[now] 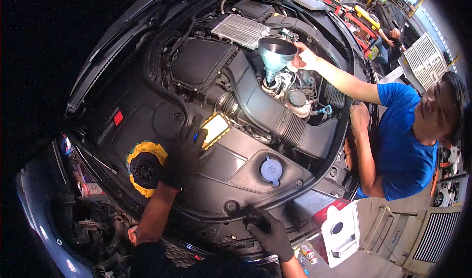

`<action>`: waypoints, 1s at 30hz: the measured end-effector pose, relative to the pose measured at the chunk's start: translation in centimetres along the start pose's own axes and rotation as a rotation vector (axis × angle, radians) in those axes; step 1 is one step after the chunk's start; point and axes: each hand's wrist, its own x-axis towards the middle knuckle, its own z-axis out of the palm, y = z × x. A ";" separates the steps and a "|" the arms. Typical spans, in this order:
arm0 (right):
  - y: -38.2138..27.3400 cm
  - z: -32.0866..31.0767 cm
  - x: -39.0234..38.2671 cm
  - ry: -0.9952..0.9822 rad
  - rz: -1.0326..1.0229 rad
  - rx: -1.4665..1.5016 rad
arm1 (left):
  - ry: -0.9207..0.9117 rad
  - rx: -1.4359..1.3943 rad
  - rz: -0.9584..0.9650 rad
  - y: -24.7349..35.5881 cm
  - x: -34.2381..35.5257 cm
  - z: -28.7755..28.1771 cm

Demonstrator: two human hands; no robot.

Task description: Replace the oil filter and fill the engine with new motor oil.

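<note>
My gloved left hand (184, 155) is beside a yellow-edged, light-faced pad or device (215, 128) with a small blue part near my fingers; their grip is too dark to make out. A round yellow-and-black pad (135, 167) lies left of that hand on the black cover. My gloved right hand (263, 231) is at the front edge of the engine bay, fingers loosely bent and apart, with nothing visible in them. A blue-capped reservoir (270, 170) sits above it. A person in a blue T-shirt (403, 150) holds a funnel (275, 57) standing in the engine's filler opening.
The engine bay (191, 61) fills the middle. A white-and-red container (339, 234) stands at the lower right beside a beige slatted machine (427, 238). A car fender (39, 204) is at the lower left. Another person (391, 39) is near red tool carts behind.
</note>
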 end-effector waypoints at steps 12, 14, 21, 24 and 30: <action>-0.4 -0.5 -0.9 0.006 0.066 0.074 | 0.165 0.092 -0.018 -2.6 0.8 -3.4; -0.7 -0.4 -0.8 0.018 0.050 0.076 | 0.095 -0.219 -0.096 -6.4 -0.3 -3.0; -0.1 -0.6 -0.9 0.039 0.018 0.081 | 0.117 -0.136 -0.116 -7.4 1.1 -7.9; -0.4 -0.6 -1.0 0.036 0.022 0.074 | 0.087 -0.149 -0.161 -8.3 0.5 -7.4; 0.7 -0.5 -2.9 0.054 0.052 0.109 | 0.032 -0.032 -0.209 -8.1 0.2 -7.8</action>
